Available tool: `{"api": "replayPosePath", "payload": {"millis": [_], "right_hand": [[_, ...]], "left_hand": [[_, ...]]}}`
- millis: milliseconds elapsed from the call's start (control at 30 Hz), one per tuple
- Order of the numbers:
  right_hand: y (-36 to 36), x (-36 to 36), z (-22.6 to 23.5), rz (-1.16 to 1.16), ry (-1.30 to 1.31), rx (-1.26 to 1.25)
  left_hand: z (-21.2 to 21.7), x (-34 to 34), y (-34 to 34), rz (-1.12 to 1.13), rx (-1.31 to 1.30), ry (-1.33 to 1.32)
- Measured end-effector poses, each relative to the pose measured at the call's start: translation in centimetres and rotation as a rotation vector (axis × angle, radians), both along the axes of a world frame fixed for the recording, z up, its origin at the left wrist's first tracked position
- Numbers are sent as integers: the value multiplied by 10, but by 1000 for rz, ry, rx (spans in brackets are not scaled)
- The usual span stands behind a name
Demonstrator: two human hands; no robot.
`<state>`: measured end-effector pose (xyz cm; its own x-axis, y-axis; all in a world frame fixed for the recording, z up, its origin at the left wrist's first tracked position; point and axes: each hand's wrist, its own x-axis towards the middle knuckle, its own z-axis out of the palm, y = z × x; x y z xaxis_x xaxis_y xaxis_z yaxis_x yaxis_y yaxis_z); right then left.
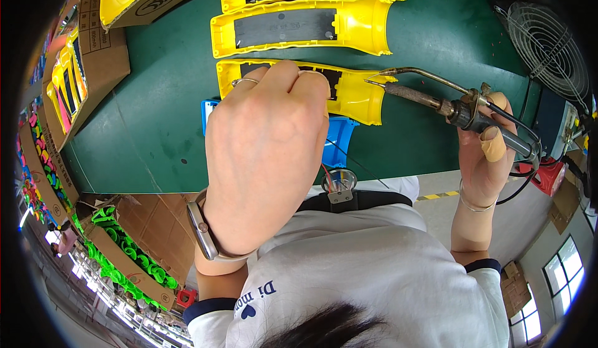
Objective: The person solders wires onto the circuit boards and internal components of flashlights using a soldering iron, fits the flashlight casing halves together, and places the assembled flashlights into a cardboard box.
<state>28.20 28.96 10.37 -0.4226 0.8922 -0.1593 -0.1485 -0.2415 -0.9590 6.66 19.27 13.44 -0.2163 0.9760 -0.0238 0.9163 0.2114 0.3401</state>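
My right hand [486, 145] is wrapped round the dark handle of a soldering iron [461, 112], with bandage-like tape on one finger. A thin bent metal tube [430, 75] is clamped to the iron, and both tips point left over the right end of a yellow plastic shell [360, 96]. My left hand [268, 124] is bent down over that shell's middle, its fingers curled in; whatever they pinch is hidden beneath the hand. Partly under my left hand lies a blue plastic shell [341, 137]. Near the table's front edge is a round clear lamp-like part [341, 183] with a red wire.
Two more yellow shells [367, 27] with dark inserts lie beyond. Cardboard boxes of coloured parts [99, 80] stand at the left. A round wire fan guard [542, 43] is at the far right, above a red object [548, 177]. The green table [156, 136] ends close to my body.
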Motion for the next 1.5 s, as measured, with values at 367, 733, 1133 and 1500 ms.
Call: {"api": "replayPosePath", "payload": {"millis": [367,733,1133,1500], "right_hand": [[1,1,-1,8,12,17],[2,3,2,-26,1,-8],[-19,-16,3,71,54,-136],[-23,-62,5,116,20,-84]], "left_hand": [[2,-2,-1,-3,1,-51],[5,-13,-14,-224,215,-269],[0,-6,-40,522,674,-1333],[-17,-38,-32,321,279,-283]]}}
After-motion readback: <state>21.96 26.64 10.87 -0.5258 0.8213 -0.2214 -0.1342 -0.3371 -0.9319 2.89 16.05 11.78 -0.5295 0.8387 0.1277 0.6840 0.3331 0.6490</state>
